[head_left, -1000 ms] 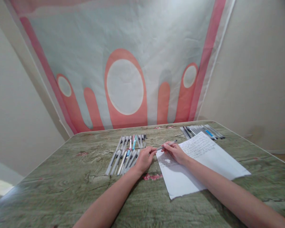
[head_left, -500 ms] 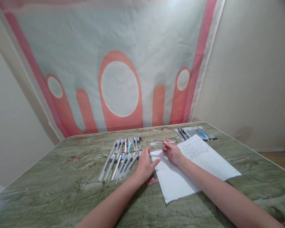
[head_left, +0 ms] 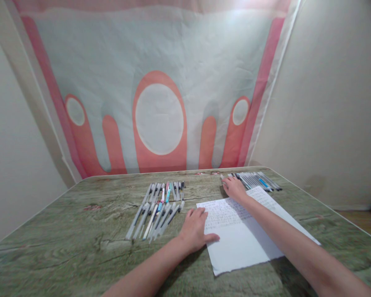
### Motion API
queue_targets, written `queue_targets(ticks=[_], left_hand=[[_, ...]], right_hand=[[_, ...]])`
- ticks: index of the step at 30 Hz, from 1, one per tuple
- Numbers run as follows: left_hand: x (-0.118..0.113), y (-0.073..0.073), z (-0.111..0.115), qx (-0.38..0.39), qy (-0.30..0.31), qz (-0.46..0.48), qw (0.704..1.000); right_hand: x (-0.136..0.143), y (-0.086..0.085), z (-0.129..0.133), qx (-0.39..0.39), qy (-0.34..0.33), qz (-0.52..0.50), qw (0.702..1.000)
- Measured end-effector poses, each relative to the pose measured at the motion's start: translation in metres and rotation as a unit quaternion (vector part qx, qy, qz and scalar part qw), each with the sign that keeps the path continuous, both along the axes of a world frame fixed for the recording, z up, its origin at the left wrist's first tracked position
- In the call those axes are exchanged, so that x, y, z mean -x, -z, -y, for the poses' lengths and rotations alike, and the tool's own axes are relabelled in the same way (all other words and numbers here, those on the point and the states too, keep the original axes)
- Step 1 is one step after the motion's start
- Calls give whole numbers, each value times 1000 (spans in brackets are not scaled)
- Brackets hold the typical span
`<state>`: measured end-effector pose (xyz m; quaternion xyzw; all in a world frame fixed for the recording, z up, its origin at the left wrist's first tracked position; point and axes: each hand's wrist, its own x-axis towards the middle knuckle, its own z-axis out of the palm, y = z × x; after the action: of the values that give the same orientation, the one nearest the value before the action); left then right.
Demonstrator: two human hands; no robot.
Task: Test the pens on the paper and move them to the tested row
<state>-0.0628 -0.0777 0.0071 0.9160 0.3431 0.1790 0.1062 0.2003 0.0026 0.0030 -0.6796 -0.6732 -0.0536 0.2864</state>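
Here, the sheet (head_left: pixel 235 247) is touched along its left edge by the spread, empty left hand (head_left: pixel 193 230); near the far right corner of the table (head_left: pixel 80 231), the pens (head_left: pixel 256 182) are flanked by the right hand (head_left: pixel 234 188), its grip unclear; the sheet could be skewed by a dragged right forearm (head_left: pixel 284 231).

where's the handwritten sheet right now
In the head view, the handwritten sheet lies right of centre on the table, its left edge by the left hand and its upper part partly under the right hand and forearm.
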Motion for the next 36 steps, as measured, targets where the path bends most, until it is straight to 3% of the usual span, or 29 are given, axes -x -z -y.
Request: queue_targets(ticks=[5,14,17,21,25,30,36], left_hand=[[1,-1,2,-5,6,0,1000],[0,-5,4,4,13,-7,1000],[0,-4,5,-2,16,-6,1000],[0,-4,6,-3,14,-8,1000],[-1,-4,8,-5,19,-11,1000],[7,-16,-5,-9,34,-11,999],[51,-55,-41,25,-195,-109,974]], right_hand=[[-15,10,1,24,55,141,988],[-26,12,2,31,65,150,986],[-7,8,-5,-3,46,127,991],[44,7,-16,-1,-58,26,998],[89,16,-18,27,-133,-91,987],[99,31,-11,5,-133,-140,981],[97,34,-7,-1,-152,-126,980]])
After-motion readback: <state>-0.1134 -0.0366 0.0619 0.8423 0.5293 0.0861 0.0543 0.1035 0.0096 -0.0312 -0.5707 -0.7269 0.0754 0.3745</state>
